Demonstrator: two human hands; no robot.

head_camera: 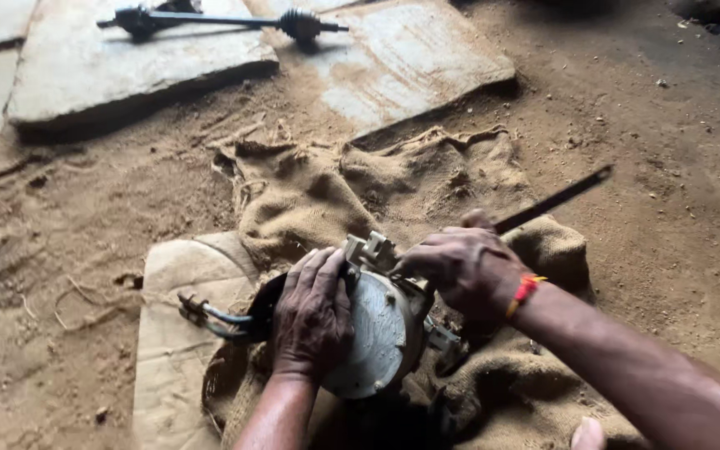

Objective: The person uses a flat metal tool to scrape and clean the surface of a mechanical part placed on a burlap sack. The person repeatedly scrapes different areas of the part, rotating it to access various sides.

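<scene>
A round grey metal machine part (381,333) with a bracket on top rests on a burlap sack (318,196) on the dirt floor. My left hand (312,312) lies flat over its left side, gripping it. My right hand (464,267), with a red thread at the wrist, is closed around the handle of a long dark flat tool (556,200) whose blade points up and to the right. The tool's near end is hidden under that hand, close to the bracket. Thin black metal tubes (210,315) stick out to the left of the part.
A sheet of cardboard (172,333) lies under the sack at the left. Flat stone slabs (127,62) sit at the back, with a black axle shaft (218,18) on them. Loose sandy dirt surrounds everything. A toe (587,433) shows at the bottom edge.
</scene>
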